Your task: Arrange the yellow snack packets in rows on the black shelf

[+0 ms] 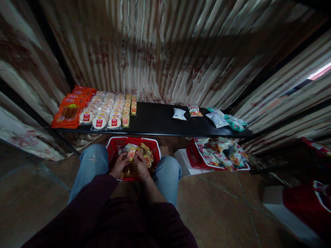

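Striped curtain [144, 51] backs the shelf [157, 119]; between side edges of the leftmost basket [156, 146], left hand [120, 164] and right hand [142, 165] pinch one packet [131, 154], contents unclear; picking seems underway; next, lifting should clear those edges.

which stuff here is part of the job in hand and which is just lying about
Likely part of it:
yellow packet, between left hand and right hand
red basket between the knees

Seemingly apart, untouched now:
orange packets
round white packets
loose bags on the shelf
right-hand basket of bags
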Demonstrator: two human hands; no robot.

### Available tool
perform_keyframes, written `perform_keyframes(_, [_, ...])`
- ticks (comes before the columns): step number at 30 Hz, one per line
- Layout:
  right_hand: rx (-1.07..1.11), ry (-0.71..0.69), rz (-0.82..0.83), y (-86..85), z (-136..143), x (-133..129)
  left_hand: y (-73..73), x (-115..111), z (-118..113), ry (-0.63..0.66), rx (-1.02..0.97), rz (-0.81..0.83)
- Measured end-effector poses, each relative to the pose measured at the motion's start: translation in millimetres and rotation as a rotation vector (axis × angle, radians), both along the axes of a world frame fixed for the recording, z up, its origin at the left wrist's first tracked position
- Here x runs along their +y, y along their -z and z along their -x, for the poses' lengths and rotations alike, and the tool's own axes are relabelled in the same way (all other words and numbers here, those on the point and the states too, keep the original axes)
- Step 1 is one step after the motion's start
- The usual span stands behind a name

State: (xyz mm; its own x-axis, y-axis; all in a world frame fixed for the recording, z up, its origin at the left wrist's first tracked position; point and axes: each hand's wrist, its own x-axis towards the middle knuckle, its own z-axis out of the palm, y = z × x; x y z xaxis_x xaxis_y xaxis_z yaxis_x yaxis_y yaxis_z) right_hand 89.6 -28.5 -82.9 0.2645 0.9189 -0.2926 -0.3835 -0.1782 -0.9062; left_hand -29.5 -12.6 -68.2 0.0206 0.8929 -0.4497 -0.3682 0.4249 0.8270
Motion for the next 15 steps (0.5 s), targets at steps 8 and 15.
perform_keyframes(8, [0.009,0.017,0.000,-3.7,2.8,2.4,-5.4,0.6,-6.1,-0.005,-0.039,0.039])
perform_keyframes(15, [0.015,0.001,0.016,-2.7,3.3,2.0,-6.8,1.0,-8.1,0.053,-0.019,0.069])
